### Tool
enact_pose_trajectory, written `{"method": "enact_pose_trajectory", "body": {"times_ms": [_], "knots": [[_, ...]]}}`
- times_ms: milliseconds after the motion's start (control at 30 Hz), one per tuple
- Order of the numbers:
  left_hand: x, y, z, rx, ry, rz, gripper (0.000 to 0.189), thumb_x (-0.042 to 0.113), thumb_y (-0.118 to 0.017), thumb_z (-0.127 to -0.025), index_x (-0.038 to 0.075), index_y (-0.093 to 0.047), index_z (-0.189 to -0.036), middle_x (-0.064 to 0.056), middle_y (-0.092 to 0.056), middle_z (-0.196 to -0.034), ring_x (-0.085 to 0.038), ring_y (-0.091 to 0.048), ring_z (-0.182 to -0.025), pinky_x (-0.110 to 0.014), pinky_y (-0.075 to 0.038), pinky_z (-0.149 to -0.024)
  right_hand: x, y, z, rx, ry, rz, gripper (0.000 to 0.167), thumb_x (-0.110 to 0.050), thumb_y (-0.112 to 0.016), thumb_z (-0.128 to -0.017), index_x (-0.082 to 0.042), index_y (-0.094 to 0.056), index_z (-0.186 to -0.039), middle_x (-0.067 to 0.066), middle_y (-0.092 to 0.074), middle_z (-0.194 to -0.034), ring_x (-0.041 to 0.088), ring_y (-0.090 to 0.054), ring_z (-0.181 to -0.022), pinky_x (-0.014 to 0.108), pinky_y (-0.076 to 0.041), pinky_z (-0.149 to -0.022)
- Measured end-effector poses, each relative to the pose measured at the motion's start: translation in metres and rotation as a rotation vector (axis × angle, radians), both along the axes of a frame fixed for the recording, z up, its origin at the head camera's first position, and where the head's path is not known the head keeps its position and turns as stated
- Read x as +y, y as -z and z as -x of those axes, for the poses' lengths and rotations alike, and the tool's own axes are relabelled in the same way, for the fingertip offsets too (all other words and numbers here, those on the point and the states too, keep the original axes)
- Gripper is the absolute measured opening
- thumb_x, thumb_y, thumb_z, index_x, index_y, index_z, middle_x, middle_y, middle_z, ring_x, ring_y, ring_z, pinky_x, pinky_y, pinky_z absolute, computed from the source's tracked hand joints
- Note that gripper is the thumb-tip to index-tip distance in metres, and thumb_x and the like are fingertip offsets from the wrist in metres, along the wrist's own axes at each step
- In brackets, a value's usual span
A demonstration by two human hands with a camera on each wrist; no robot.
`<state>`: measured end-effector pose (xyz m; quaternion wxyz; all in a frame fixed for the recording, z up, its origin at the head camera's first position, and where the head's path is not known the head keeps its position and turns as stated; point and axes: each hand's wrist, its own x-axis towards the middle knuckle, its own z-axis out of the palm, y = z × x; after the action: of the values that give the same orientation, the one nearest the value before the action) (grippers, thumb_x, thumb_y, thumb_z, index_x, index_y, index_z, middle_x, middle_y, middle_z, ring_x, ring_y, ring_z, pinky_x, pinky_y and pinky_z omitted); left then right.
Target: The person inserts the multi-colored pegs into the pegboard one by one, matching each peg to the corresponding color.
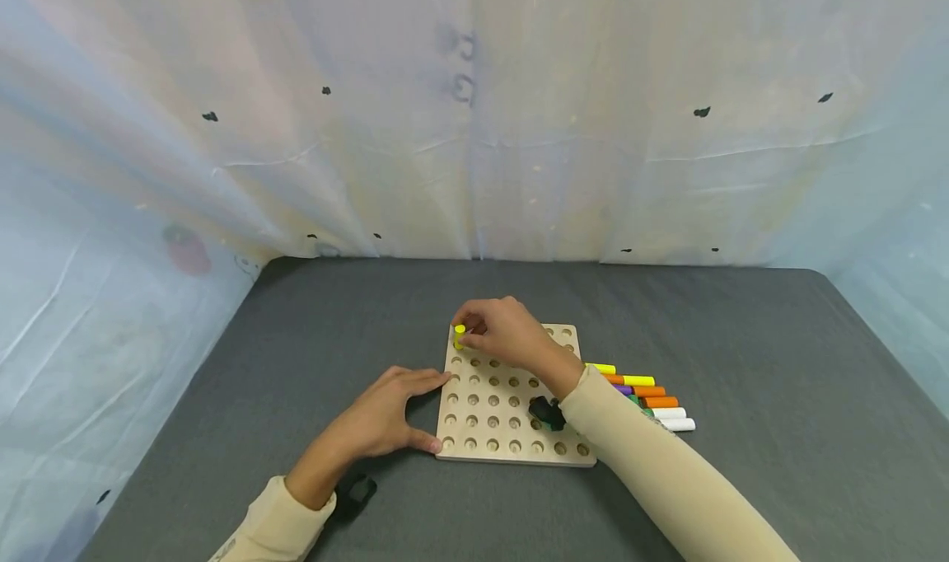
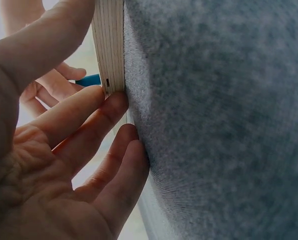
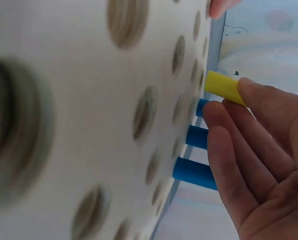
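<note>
A pale wooden board (image 1: 482, 455) with rows of round holes lies on the grey table. My right hand (image 1: 511, 331) reaches over its far left part and pinches a yellow peg (image 3: 221, 87) between thumb and fingertips. The peg's lower end is close over the board in the right wrist view. Several blue pegs (image 3: 194, 173) stand in holes beside it; in the head view my right hand hides them. My left hand (image 1: 385, 414) touches the board's left edge, fingers extended along the side and thumb at the near corner.
Right of the board lies a group of loose pegs: yellow (image 1: 639, 381), orange (image 1: 660, 401), purple (image 1: 623, 389), green and white (image 1: 678, 424). My right sleeve (image 1: 645, 455) partly covers them. Light curtains (image 1: 474, 133) hang behind and beside the table (image 1: 334, 323).
</note>
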<state>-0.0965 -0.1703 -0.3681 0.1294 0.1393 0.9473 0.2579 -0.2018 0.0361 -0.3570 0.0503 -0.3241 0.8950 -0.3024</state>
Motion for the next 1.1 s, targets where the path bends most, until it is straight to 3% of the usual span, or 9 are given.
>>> {"method": "enact_pose_trajectory", "body": {"times_ms": [300,533,667,833,1100], "knots": [[-0.004,0.004,-0.002,0.004,-0.007,-0.018,0.089,0.036,-0.092,-0.064,0.023,-0.054,-0.144,-0.006,-0.053,-0.149,-0.029,-0.045,-0.135,-0.054,-0.039,-0.11,-0.009,0.001,0.0,0.005,0.003,-0.056,0.025,-0.018,-0.073,-0.092,-0.017,-0.073,-0.116,0.001,-0.076,-0.104,0.012,-0.071,-0.089,0.029,-0.056,-0.075],[-0.004,0.003,-0.003,-0.014,-0.014,0.001,0.091,0.038,-0.092,-0.064,0.022,-0.053,-0.145,-0.004,-0.052,-0.15,-0.027,-0.045,-0.135,-0.053,-0.039,-0.11,0.0,-0.007,-0.009,-0.046,-0.018,-0.038,0.033,-0.018,-0.07,-0.094,-0.017,-0.068,-0.127,0.001,-0.073,-0.119,0.015,-0.071,-0.101,0.03,-0.057,-0.08],[-0.002,0.003,-0.002,-0.027,-0.024,0.012,0.091,0.037,-0.092,-0.065,0.023,-0.052,-0.146,-0.001,-0.051,-0.151,-0.026,-0.044,-0.135,-0.053,-0.039,-0.11,0.023,-0.014,-0.016,-0.025,-0.039,-0.004,0.033,-0.02,-0.069,-0.095,-0.016,-0.068,-0.128,0.0,-0.071,-0.123,0.015,-0.071,-0.103,0.031,-0.057,-0.082],[0.0,0.002,-0.001,-0.033,-0.024,0.003,0.091,0.035,-0.092,-0.066,0.022,-0.052,-0.146,-0.002,-0.05,-0.152,-0.026,-0.043,-0.136,-0.052,-0.039,-0.11,0.067,-0.019,-0.025,-0.013,-0.015,-0.008,0.028,-0.024,-0.069,-0.095,-0.017,-0.07,-0.122,-0.001,-0.074,-0.115,0.013,-0.07,-0.099,0.032,-0.057,-0.081],[0.001,-0.001,-0.003,-0.036,-0.02,0.001,0.091,0.035,-0.092,-0.066,0.023,-0.052,-0.146,-0.003,-0.05,-0.152,-0.026,-0.043,-0.136,-0.053,-0.039,-0.11,0.143,-0.013,-0.033,0.003,0.076,-0.114,0.024,-0.021,-0.072,-0.092,-0.018,-0.073,-0.116,-0.005,-0.075,-0.107,0.011,-0.069,-0.096,0.038,-0.055,-0.084]]}}
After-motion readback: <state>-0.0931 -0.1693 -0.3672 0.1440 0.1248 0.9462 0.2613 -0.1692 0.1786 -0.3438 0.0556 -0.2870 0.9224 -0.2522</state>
